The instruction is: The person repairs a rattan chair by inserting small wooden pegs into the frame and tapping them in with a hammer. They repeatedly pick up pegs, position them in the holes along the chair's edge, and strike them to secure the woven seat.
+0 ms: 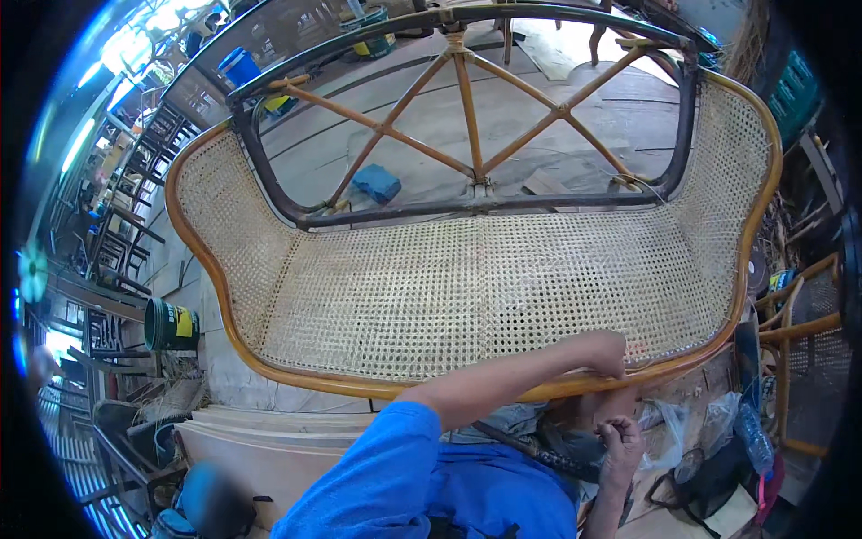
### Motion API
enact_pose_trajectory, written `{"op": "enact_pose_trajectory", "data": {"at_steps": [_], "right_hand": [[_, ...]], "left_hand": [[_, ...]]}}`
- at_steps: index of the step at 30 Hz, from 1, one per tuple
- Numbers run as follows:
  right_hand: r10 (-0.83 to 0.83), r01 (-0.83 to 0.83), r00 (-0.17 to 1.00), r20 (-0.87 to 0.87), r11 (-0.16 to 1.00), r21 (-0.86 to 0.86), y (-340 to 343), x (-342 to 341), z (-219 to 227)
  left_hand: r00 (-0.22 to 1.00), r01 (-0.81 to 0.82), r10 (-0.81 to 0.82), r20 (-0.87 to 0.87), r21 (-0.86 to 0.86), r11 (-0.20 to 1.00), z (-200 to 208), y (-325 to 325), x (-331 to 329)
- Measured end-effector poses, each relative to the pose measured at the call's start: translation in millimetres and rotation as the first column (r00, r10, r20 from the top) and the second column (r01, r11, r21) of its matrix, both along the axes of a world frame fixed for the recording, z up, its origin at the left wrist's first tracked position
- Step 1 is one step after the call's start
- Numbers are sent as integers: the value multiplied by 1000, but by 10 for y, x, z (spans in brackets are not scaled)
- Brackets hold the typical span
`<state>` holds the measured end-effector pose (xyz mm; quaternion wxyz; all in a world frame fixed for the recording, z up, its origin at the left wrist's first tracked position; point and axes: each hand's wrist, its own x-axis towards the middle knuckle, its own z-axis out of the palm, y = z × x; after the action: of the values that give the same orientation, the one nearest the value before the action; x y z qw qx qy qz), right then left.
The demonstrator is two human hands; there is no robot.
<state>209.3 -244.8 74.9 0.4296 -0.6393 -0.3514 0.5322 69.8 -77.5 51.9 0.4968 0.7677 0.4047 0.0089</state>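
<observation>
Rattan settee (pixel 476 278) stands on the floor (pixel 637 108) right in front of me. Long axis runs left to right; open front faces me, crossed back struts (pixel 562 111) on the far side. My judgement: bulky but light for its size, frame stiff and probably smooth; cane webbing (pixel 413 305) thin, slightly springy, easily split. Best hold: the curved rim (pixel 332 384), near both ends, never the weave. Left hand (pixel 609 352): bent over the rim's front, right of centre, fingers tucked out of sight; cannot tell if it grips anything. Right hand (pixel 621 445): lower, nearer me, fingers half curled, thumb close to index; no object visible, though a fine strand might escape notice.
</observation>
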Motion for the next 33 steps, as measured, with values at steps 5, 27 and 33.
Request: {"op": "enact_pose_trajectory", "data": {"at_steps": [5,27,33], "right_hand": [[225,-243,907,357,970,8,198,69,25],[365,-606,636,680,782,147,978,-177,-202],[353,-650,565,746,747,139,1002,-157,-371]], "left_hand": [[962,271,-269,-44,59,961,-196,318,116],[969,246,-245,20,-128,961,-336,671,277],[969,245,-241,46,-178,953,-416,696,289]]}}
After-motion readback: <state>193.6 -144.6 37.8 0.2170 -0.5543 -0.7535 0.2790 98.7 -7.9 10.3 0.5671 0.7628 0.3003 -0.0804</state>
